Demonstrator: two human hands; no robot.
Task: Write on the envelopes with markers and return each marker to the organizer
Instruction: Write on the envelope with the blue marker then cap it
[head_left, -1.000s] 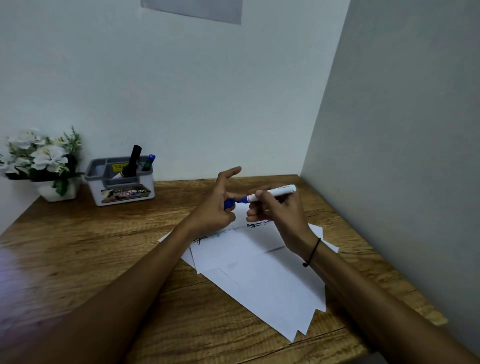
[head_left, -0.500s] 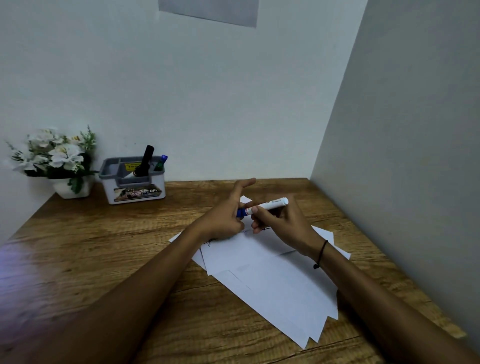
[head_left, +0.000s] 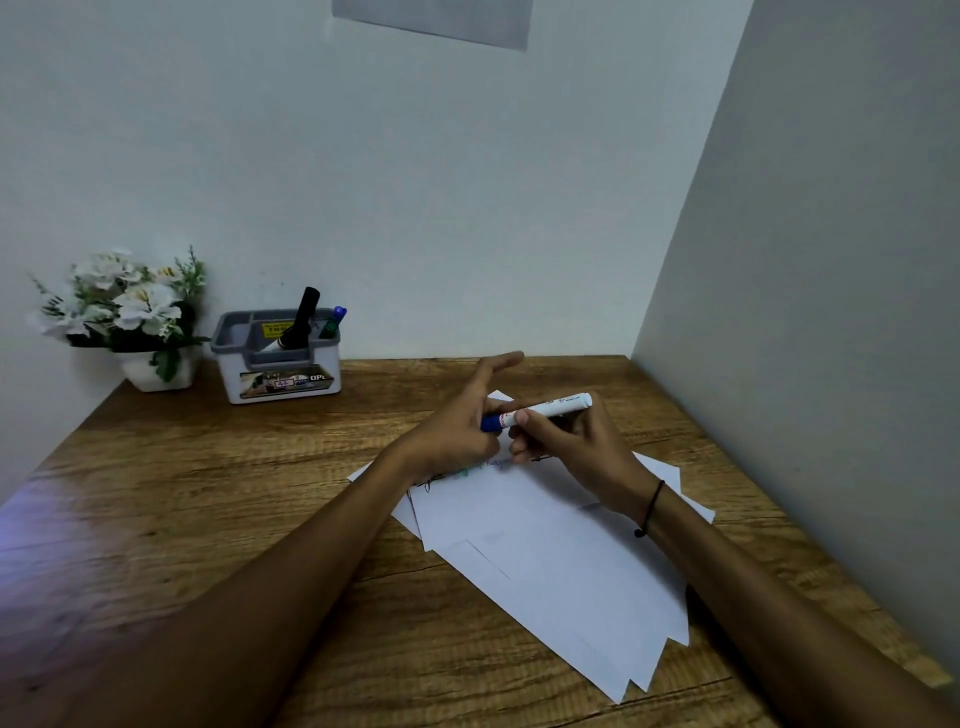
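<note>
Both hands meet above the fanned envelopes (head_left: 545, 551) on the wooden desk (head_left: 208, 493). Right hand (head_left: 576, 447) grips the white barrel of a marker (head_left: 550, 409), fingers curled round it, marker roughly level, pointing left. Left hand (head_left: 457, 431) pinches the blue cap end between thumb and lower fingers — index finger stuck out straight, touching nothing. Cannot tell if the cap is on or partly off. Scribbles in several colours run along the top envelope's far edge, partly hidden by the hands. Organizer (head_left: 278, 358) sits at the back left against the wall, well apart from the hands — a black marker (head_left: 304, 319) and a green one (head_left: 332, 322) standing in it. Flower pot (head_left: 135, 317) just left of it.
</note>
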